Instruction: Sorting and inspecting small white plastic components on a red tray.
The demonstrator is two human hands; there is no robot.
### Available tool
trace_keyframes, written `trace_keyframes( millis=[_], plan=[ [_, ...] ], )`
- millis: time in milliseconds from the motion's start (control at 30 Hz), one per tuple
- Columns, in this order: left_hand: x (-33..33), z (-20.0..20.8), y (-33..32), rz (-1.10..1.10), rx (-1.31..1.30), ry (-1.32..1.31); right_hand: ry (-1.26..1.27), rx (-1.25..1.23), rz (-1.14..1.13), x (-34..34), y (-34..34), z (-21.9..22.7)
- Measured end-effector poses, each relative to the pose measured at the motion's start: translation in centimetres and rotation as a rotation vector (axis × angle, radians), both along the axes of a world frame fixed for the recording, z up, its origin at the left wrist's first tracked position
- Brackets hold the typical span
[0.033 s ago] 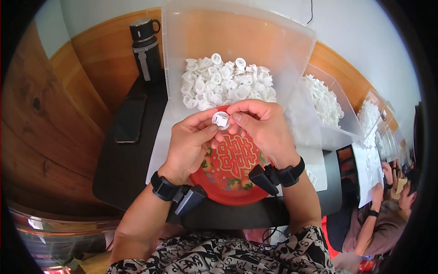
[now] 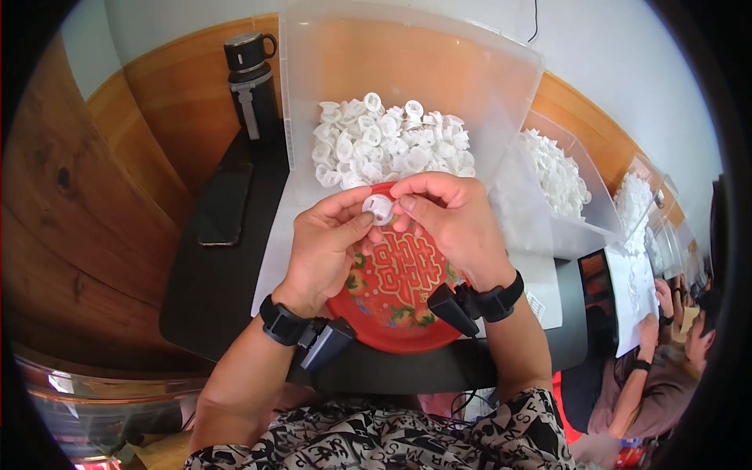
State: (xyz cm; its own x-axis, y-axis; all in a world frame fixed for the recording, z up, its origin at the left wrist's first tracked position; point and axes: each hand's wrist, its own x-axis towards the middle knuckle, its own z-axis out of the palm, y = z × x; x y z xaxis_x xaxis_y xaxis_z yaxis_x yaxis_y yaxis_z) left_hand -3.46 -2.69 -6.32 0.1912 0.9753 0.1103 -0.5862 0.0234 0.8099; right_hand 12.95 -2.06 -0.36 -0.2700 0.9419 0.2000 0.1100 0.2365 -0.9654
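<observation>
A small round white plastic part [image 2: 378,209] is pinched in my left hand [image 2: 327,239], between thumb and fingers, its face turned up. My right hand [image 2: 448,213] has its thumb and forefinger closed at the part's right edge; its other fingers curl underneath, partly hidden. Both hands are above a round red tray [image 2: 392,342] with a gold pattern and painted fruit. Just beyond them, many similar white plastic parts [image 2: 392,141] lie heaped in a large clear plastic bin [image 2: 415,55]. Each wrist wears a black strap with a small device.
A black flask [image 2: 252,86] and a dark phone [image 2: 224,205] occupy the left of the black table [image 2: 188,301]. To the right stands another clear bin [image 2: 583,239] of white parts, with more containers beyond. A co-worker [image 2: 654,376] sits at the far right, hands over a white sheet.
The white part has tilted between my fingers, so its face shows flatter and the raised middle is less visible. My hands have stayed in nearly the same place.
</observation>
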Motion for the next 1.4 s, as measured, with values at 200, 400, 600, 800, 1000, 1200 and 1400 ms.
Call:
trace_keyframes(
  millis=[200,400,600,800,1000,1200,1400],
  plan=[
    [-0.1,-0.2,0.1,0.092,0.047,-0.058,-0.015,-0.030,-0.015,-0.5,-0.5,0.3],
    [0.1,-0.1,0.0,0.072,0.030,-0.072,-0.016,-0.005,-0.015,-0.4,-0.7,0.6],
    [-0.1,-0.5,0.1,0.020,0.056,-0.129,-0.053,0.086,-0.031,-0.4,-0.4,-0.2],
    [0.1,-0.4,0.1,-0.008,0.068,-0.143,-0.073,0.176,-0.051,-0.6,-0.3,-0.8],
    [-0.3,-0.4,0.3,0.011,0.042,-0.075,-0.120,0.254,-0.063,-1.0,0.0,-1.5],
    [-0.2,-0.3,0.1,0.021,0.056,-0.042,-0.142,0.310,-0.098,-1.3,-0.4,-1.5],
    [0.0,-0.3,0.1,0.040,0.046,-0.109,-0.029,0.278,-0.109,-1.8,-0.8,-1.7]
  ],
)
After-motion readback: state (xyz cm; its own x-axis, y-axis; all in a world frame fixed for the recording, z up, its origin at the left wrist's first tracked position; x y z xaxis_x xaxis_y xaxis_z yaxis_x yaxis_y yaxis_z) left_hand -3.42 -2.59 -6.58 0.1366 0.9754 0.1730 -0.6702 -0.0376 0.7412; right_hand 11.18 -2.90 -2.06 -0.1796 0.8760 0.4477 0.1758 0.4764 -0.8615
